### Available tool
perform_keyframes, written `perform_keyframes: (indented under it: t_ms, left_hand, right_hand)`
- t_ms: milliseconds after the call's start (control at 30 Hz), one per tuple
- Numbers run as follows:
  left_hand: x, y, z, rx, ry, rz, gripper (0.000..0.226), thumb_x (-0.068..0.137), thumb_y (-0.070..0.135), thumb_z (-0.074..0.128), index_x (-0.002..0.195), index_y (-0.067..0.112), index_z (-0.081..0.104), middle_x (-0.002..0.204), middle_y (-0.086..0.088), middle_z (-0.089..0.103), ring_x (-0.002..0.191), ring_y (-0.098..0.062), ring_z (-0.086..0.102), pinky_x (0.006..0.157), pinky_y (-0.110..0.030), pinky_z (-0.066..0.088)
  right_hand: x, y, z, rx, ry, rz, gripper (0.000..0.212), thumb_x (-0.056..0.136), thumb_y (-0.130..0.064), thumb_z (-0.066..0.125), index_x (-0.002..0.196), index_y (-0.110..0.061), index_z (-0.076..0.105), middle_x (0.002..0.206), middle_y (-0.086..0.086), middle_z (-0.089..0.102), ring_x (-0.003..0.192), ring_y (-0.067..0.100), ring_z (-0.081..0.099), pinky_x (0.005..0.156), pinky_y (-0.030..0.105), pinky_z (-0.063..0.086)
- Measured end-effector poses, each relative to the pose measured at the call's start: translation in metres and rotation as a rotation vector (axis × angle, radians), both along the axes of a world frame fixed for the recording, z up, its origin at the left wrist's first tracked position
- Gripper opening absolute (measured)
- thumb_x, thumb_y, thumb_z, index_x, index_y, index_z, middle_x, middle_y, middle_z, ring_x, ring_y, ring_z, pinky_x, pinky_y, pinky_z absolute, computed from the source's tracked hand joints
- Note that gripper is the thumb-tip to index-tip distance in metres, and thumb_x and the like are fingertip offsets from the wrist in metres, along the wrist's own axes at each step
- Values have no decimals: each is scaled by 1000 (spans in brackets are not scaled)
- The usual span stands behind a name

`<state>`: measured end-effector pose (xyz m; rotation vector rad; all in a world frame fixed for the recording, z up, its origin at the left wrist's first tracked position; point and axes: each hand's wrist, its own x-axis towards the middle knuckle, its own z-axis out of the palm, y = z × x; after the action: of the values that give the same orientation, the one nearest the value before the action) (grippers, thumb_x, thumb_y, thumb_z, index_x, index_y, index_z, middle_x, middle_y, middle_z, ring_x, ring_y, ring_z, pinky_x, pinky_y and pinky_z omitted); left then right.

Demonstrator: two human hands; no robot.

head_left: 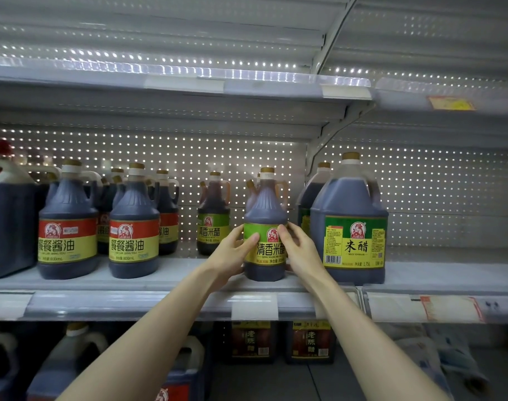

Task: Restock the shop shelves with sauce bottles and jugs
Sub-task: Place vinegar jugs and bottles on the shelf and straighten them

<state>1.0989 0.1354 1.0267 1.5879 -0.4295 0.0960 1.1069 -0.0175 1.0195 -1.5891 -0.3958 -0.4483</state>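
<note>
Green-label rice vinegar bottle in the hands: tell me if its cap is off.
No, a brown cap sits on the neck of the green-label rice vinegar bottle.

My right hand [300, 250] is wedged between the bottle [265, 209] and the big jug [349, 227] just beside it. Left of my left hand [232, 253], the shelf [177, 272] gives open room as far as the red-label bottle [134, 224]. A second green bottle [213, 212] blocks the back.

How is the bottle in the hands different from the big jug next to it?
The bottle is smaller and round; the jug is bigger and boxy. The left hand and right hand hold the bottle; neither grips the jug. Both have dark liquid and gold caps.
</note>
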Motion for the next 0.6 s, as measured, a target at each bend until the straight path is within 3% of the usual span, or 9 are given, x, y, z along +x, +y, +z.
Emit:
perform_keyframes:
  t_ms: [67,200,400,600]
  left_hand:
    - [1,0,-1,-8,-9,24,43,98,28,49,139,21,40,116,0,60,95,-7,59,72,-31,50]
    - [4,1,-6,0,-36,139,43,93,29,59,133,20,44,122,-10,60,109,-22,58,90,-44,49]
    - [6,1,-9,3,-87,145,42,90,21,63,129,18,45,116,-10,60,104,-20,59,73,-26,51]
    - [8,3,-11,13,-86,135,40,90,23,63,126,21,46,119,-11,59,107,-20,58,74,-29,50]
  right_hand:
    - [1,-1,0,-10,24,-1,43,99,-32,46,139,-16,44,117,-4,60,103,7,58,81,20,52]
    - [2,-2,3,71,105,32,44,102,-36,41,143,-21,40,129,0,56,114,17,55,98,42,48]
    - [1,-4,3,93,129,92,18,103,-28,39,116,-28,51,101,-11,63,90,4,60,68,27,49]
    - [3,-3,1,99,102,51,29,102,-29,42,129,-24,52,104,-11,64,95,6,60,76,30,52]
